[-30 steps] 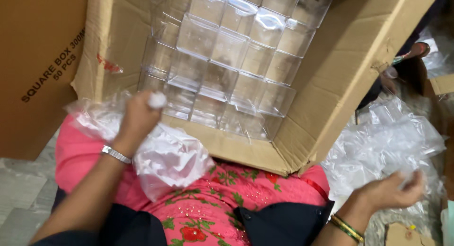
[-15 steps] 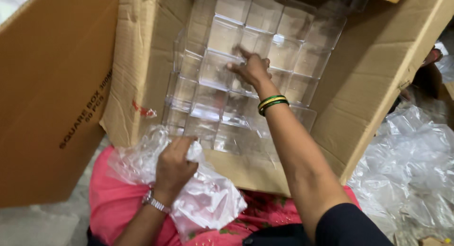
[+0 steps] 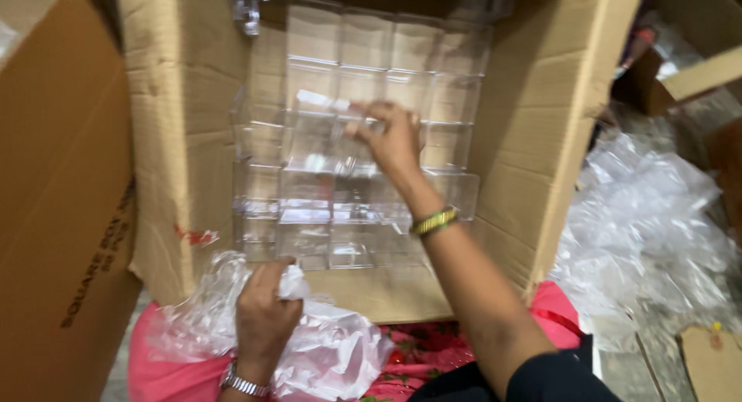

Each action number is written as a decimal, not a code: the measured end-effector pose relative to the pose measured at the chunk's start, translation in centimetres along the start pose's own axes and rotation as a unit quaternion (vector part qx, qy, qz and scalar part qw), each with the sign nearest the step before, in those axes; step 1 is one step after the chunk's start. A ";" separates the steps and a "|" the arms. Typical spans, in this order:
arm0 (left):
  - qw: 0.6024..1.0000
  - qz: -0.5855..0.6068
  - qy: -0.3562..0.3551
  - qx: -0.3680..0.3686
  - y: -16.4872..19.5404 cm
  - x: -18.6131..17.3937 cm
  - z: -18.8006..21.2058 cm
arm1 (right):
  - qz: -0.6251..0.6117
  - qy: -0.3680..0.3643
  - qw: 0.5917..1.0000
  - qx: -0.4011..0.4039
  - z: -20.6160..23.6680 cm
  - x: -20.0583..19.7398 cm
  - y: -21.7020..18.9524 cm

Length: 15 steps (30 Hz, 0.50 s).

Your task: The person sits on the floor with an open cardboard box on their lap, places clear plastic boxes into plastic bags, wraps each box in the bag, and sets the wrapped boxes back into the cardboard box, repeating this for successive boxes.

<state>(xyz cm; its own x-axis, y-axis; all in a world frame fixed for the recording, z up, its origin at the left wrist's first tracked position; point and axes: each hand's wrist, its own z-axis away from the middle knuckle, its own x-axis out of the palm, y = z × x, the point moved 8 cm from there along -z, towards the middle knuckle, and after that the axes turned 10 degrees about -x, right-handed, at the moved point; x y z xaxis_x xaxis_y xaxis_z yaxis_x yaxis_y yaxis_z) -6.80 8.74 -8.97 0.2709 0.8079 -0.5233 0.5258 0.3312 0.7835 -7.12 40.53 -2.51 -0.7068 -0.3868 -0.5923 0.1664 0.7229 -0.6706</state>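
Cardboard box (image 3: 533, 139) stacked with clear boxes; right hand (image 3: 394, 139) pinches one (image 3: 325, 131), left hand (image 3: 263, 317) clutches plastic wrap (image 3: 340, 356); edges blurred.

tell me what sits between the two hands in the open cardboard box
In the head view, stacked clear plastic square boxes fill the stretch between the right hand and the left hand, which grips crumpled clear plastic wrap.

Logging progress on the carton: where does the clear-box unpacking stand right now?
Done: the cardboard carton is open and its plastic liner is pulled out over the lower edge. In hand: the right hand grips one clear box at the stack, and the left hand clutches the liner. Left: rows of clear boxes are in the carton.
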 end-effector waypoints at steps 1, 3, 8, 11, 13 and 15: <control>1.000 0.000 0.003 -0.007 -0.1 0.0 0.1 | 0.059 -0.020 0.998 0.008 2.2 0.0 0.0; 1.000 0.003 0.011 -0.003 -0.3 0.2 0.1 | 0.106 -0.052 0.992 0.046 7.5 0.3 0.3; 0.999 0.010 0.033 0.029 -1.1 0.3 1.2 | 0.159 -0.115 0.976 0.097 17.1 2.1 1.7; 0.998 -0.017 0.057 0.008 -1.6 0.0 1.0 | 0.192 -0.120 0.971 0.075 18.8 2.4 2.2; 0.997 0.012 0.075 0.005 -1.0 -0.9 0.6 | 0.194 -0.118 0.972 0.062 19.2 2.2 2.1; 0.996 0.031 0.083 0.005 0.5 -1.9 0.7 | 0.183 -0.115 0.975 0.052 19.3 1.8 1.8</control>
<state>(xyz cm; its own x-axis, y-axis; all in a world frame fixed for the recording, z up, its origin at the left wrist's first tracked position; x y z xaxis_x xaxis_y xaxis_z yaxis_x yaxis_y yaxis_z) -6.47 7.04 -7.86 0.1662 0.8965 -0.4108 0.5212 0.2738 0.8083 5.16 30.04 -13.40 -0.4160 -0.2415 -0.8767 0.4546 0.7798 -0.4305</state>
